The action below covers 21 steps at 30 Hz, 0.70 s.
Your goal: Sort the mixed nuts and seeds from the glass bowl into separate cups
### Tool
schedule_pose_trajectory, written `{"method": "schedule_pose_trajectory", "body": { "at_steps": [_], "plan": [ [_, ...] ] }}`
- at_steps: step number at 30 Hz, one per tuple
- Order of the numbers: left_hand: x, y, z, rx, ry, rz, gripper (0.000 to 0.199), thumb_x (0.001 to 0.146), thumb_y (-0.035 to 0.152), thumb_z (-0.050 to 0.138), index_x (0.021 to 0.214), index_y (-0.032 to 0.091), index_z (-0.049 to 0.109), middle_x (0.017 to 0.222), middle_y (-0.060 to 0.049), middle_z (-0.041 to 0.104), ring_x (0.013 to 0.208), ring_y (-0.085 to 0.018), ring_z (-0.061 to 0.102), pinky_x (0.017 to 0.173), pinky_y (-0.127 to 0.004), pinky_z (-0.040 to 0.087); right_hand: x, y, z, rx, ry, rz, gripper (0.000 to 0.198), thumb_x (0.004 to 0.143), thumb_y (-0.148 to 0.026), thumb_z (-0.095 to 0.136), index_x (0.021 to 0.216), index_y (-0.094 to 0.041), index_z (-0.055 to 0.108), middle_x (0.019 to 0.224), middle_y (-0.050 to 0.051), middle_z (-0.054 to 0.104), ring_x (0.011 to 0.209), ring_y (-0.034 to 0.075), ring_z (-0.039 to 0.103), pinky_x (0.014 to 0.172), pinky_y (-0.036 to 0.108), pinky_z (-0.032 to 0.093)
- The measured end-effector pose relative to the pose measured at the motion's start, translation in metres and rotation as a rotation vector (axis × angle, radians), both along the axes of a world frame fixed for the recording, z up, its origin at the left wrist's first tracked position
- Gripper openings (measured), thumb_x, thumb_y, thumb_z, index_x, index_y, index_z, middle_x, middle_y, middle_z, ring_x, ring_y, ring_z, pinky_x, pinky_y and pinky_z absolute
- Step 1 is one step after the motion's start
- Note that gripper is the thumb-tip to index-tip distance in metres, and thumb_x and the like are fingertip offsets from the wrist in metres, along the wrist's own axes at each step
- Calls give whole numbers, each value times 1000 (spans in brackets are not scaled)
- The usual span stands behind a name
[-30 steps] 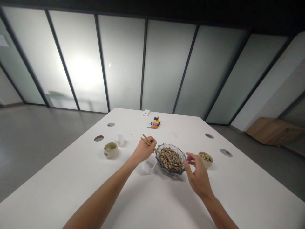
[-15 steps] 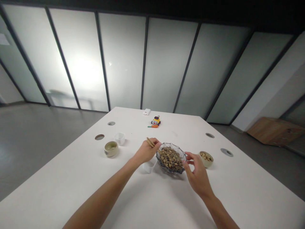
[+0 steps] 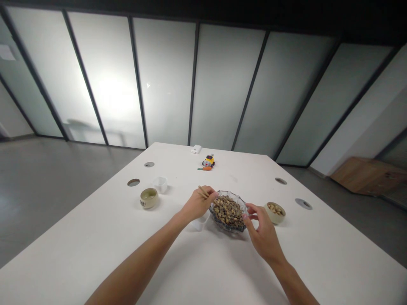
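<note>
Between the fingers of my left hand [image 3: 197,204] is a pair of chopsticks [image 3: 202,192], their tips down at the left side of a clear glass bowl [image 3: 219,223]. The bowl holds a heap of striped sunflower seeds [image 3: 229,212] mixed with paler nuts. My right hand [image 3: 263,231] grips the bowl's right rim between thumb and fingers. Partly hidden behind my left wrist, a white plastic cup [image 3: 200,223] stands against the bowl's left. To the right of my right hand sits a small ceramic bowl [image 3: 276,217] with pale nuts in it.
At the left stand another ceramic bowl [image 3: 149,201] and a translucent plastic cup [image 3: 160,185]. Farther back lie a yellow toy car [image 3: 209,160], a toy carrot [image 3: 205,168] and a white box-like device [image 3: 196,149]. Round holes [image 3: 133,182] pierce the white tabletop [image 3: 178,271] near both sides.
My left hand has shifted slightly right and the chopsticks' upper ends sit a little lower. My right hand stays on the glass bowl.
</note>
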<state>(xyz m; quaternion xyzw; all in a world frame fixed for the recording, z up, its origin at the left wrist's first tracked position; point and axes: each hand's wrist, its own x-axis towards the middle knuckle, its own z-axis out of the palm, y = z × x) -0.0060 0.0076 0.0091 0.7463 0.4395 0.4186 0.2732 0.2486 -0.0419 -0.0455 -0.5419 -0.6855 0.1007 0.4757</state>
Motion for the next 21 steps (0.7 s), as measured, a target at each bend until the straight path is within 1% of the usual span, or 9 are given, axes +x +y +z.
{"method": "schedule_pose_trajectory", "body": {
  "at_steps": [3,6,10,16,21],
  "plan": [
    [-1,0,4,7,-6,32,30,103,39,52,82,23,67,84,-3,70,80,-21,64,78,-31,50,0,0,0,-7,5,-3,36,101,-46,59,126,-21,66,108,10,68,88,25,71,55,33,55],
    [-1,-1,6,10,-24,63,29,103,38,53,83,23,67,85,-3,70,81,-21,65,80,-31,51,0,2,-1,6,-3,-2,37,101,-47,59,126,-21,67,107,10,69,88,25,71,62,36,58],
    [2,-1,3,10,-18,83,23,103,35,54,87,23,67,91,-4,72,86,-21,66,84,-32,53,0,2,0,3,-8,1,36,101,-47,58,125,-21,66,106,9,68,88,24,70,70,39,61],
    [3,-1,-1,29,-26,74,23,104,36,53,91,23,68,92,-4,72,86,-21,66,84,-33,54,0,1,0,-19,-10,1,36,101,-47,57,126,-22,66,108,9,68,89,25,70,68,38,60],
    [4,-1,-1,57,-56,59,26,105,37,50,90,23,66,91,-4,71,87,-22,65,83,-32,52,0,2,-1,-14,-19,8,36,101,-47,57,126,-23,66,106,9,68,88,24,69,73,40,61]
  ]
}}
